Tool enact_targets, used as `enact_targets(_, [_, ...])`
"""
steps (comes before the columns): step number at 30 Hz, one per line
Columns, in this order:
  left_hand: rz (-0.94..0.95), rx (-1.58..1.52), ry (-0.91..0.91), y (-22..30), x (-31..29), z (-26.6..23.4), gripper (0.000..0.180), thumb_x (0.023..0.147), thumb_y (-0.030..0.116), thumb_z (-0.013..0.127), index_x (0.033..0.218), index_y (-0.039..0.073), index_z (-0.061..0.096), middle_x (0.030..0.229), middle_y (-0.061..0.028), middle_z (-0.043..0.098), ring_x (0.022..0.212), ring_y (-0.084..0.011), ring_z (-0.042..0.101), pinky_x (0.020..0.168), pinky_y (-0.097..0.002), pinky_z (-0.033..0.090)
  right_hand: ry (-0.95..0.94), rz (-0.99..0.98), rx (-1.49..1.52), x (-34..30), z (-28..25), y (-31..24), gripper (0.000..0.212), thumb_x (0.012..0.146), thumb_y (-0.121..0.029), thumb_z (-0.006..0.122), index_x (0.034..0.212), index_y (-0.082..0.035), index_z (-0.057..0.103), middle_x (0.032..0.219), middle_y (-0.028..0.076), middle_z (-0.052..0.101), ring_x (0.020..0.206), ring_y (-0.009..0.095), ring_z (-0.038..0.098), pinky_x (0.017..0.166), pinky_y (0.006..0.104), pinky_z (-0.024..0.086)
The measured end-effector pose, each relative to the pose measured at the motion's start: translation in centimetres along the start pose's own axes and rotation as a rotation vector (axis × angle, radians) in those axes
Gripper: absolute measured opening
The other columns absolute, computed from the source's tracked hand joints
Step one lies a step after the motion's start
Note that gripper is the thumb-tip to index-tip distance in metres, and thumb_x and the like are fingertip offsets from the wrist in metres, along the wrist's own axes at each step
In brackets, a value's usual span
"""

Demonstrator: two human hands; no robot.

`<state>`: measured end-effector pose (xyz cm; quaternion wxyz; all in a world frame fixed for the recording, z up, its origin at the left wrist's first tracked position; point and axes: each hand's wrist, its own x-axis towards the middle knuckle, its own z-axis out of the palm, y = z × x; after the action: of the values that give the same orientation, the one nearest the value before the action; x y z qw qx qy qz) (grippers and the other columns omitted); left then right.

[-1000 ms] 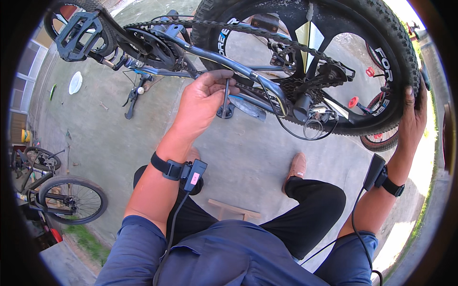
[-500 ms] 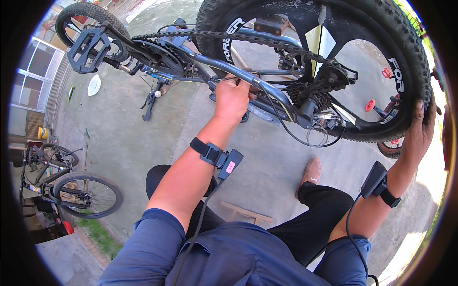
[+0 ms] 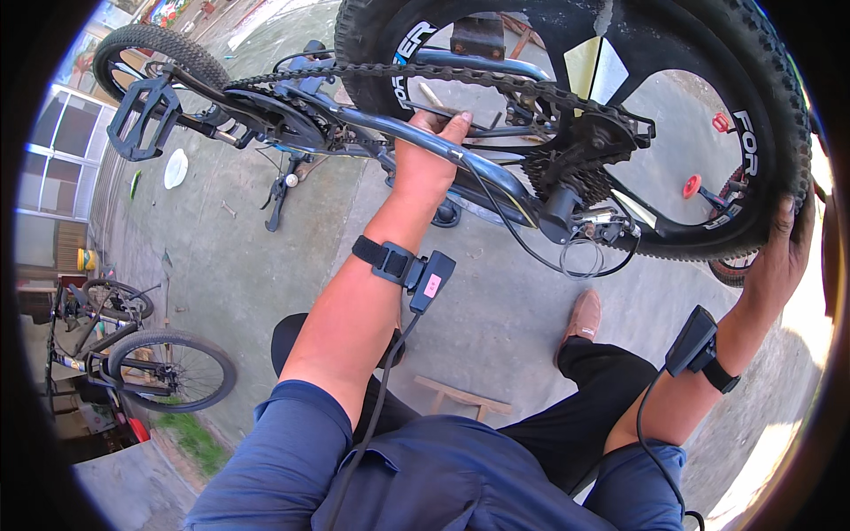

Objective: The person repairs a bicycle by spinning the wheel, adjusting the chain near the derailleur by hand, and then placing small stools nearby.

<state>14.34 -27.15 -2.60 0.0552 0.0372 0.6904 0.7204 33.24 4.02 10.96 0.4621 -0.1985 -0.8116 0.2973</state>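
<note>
While the right hand [image 3: 784,252] grips the tyre [image 3: 788,115] at the right edge of the frame, the left hand [image 3: 425,159] reaches in at upper centre, past the blue-grey frame tube [image 3: 487,166]. Left fingers close together, seemingly pinching a thin dark bent rod [image 3: 497,121]; grip partly hidden. Right thumb on the tyre's near side, other fingers round the far side, mostly out of sight. Bicycle [image 3: 359,117] fills the top of the frame: rear wheel [image 3: 655,35] upper right, pedal [image 3: 146,119] upper left.

Done, as far as visible: wheel sits between the frame tubes; chain [image 3: 482,76] runs from chainring [image 3: 288,115] to derailleur [image 3: 611,137]. Left, my judgement: work among the tubes looks unfinished, rod being in there; a thin wire loop [image 3: 582,259] hangs loose right of centre. Cannot tell whether any bolt is tight.
</note>
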Motion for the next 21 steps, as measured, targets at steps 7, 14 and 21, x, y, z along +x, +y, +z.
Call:
enact_targets(7, [0.126,0.210,-0.064,-0.3,0.4,0.0,0.020,0.084,0.010,0.067,0.100,-0.002,0.061,0.084,-0.0085,0.067,0.074,-0.0114,0.062,0.067,-0.0261,0.049,0.064,0.009,0.034,-0.2,0.2,0.5,0.052,0.092,-0.035,0.060,0.130,-0.001,0.050,0.111,0.012,0.062,0.099,0.018,0.061,0.087,0.0266,0.048])
enact_targets(14, [0.134,0.343,-0.137,1.0,-0.7,-0.5,0.018,0.086,0.014,0.066,0.093,-0.002,0.061,0.078,-0.0084,0.066,0.069,-0.0104,0.060,0.062,-0.0253,0.048,0.099,0.067,0.073,-0.3,0.4,0.6,0.051,0.092,-0.033,0.060,0.130,-0.001,0.050,0.111,0.012,0.062,0.098,0.018,0.061,0.087,0.0263,0.049])
enact_targets(21, [0.336,0.492,-0.148,0.0,-0.9,-0.5,0.017,0.087,0.013,0.065,0.092,-0.003,0.061,0.075,-0.0075,0.063,0.064,-0.0108,0.056,0.058,-0.0257,0.046,0.094,0.095,0.130,-0.3,0.3,1.0,0.047,0.093,-0.029,0.059,0.130,-0.001,0.050,0.111,0.012,0.062,0.097,0.017,0.062,0.084,0.0261,0.050])
